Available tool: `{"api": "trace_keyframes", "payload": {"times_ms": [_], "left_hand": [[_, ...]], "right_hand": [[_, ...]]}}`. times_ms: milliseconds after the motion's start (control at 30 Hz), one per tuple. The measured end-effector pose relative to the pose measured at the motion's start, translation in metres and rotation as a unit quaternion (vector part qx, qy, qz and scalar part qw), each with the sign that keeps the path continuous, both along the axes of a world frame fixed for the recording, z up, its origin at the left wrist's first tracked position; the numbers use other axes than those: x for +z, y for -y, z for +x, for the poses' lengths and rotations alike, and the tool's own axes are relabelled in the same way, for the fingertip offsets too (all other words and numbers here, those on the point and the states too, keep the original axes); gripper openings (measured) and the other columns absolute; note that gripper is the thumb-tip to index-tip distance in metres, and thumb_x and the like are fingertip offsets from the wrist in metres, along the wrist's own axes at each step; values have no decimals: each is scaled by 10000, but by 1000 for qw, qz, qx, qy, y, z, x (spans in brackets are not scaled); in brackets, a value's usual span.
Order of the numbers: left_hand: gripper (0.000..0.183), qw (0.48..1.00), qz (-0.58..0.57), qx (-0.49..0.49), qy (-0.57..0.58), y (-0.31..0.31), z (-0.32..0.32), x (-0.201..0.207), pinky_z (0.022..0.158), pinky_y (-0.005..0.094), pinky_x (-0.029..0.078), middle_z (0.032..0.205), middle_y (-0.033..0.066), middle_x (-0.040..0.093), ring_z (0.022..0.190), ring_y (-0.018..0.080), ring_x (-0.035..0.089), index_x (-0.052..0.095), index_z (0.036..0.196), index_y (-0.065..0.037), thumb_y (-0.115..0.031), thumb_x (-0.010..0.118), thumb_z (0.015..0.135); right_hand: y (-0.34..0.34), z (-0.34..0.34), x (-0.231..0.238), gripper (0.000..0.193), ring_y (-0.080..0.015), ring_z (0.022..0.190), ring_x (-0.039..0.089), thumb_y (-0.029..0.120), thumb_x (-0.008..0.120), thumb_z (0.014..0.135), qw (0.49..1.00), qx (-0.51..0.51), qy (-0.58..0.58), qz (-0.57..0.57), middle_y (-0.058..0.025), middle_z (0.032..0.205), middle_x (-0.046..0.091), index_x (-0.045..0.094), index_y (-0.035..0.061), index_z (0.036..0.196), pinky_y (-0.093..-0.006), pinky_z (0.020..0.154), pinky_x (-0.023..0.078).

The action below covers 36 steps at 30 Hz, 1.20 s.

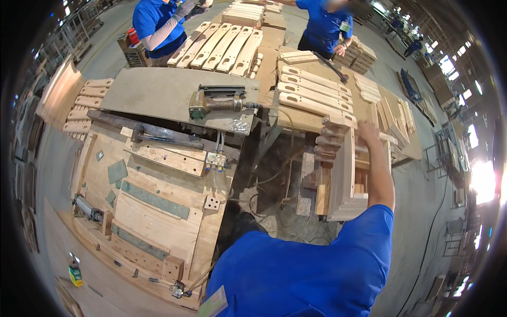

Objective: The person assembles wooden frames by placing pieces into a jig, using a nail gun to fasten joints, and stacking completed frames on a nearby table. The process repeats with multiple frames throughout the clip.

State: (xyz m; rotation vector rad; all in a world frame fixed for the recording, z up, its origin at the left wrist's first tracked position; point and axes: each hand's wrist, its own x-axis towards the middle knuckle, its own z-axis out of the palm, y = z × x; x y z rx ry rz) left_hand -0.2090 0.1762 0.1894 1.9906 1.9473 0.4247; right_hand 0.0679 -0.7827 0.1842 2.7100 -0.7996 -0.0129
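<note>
Two hands: both on one pale wooden frame assembly [346,174], held upright to the right of the workbench.
Left hand [330,138]: fingers curled over the frame's upper left edge, clenched on the wood.
Right hand [368,129]: on the frame's top right side; forearm runs down to a blue sleeve; fingers hidden behind the wood, so whether they are closed on it I cannot tell.
Frame position: its top meets the near edge of a row of light slotted wooden slats [314,92] lying on the far table; its lower end hangs above the littered floor.
Nail gun: green and brown pneumatic nail gun [214,100] lies on a flat grey-brown board [158,92], well apart from both hands, to their left.
Jig: large plywood jig table with green strips [153,201] at lower left, with a small white valve block [215,159] at its upper right corner.
Far slats: second row of long slotted wooden pieces [222,47] beyond the board.
Others: two people in blue shirts [153,21] at the far side.
Small item: yellow-green box [75,274] at the lower left rim.
</note>
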Motion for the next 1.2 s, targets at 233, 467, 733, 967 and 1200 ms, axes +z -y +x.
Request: {"api": "trace_keyframes", "payload": {"times_ms": [233,467,733,967,1200], "left_hand": [[498,953,54,-226,196,9,55,28,996,357,532,1287,111,744,1113,231,705,614,1490,8,-344,574,1138],[356,847,25,-436,304,67,144,30,970,351,548,1173,116,754,1079,196,708,688,1364,20,-241,609,1136],[251,652,147,-640,379,248,162,54,975,436,552,1132,162,740,1075,332,706,705,1217,19,-120,733,1010],[623,648,158,-715,210,279,195,-41,1059,512,467,1325,169,664,1263,397,612,656,1336,-70,-306,886,807],[317,795,88,-595,77,209,166,-146,824,462,544,1010,86,688,963,309,674,678,1126,-91,-288,796,907]], "right_hand": [[22,23,8,305,-397,1081,726,192,811,842,984,139,-112,-9,-143,1086,776,724,180,1134,-567,925,542],[-61,-14,178,430,-419,979,719,210,754,897,985,162,24,-55,-159,1127,748,653,115,1304,-545,839,557],[-313,82,188,620,-451,960,733,141,663,874,830,498,231,98,-290,1200,661,457,-87,1412,-552,780,595],[-530,180,64,693,-462,1108,715,272,689,875,766,552,122,306,-316,1206,699,450,-93,1413,-539,973,557],[-687,201,-67,656,-516,1177,687,338,675,920,763,523,-106,365,-367,1234,699,446,-66,1382,-572,1013,538]]}}
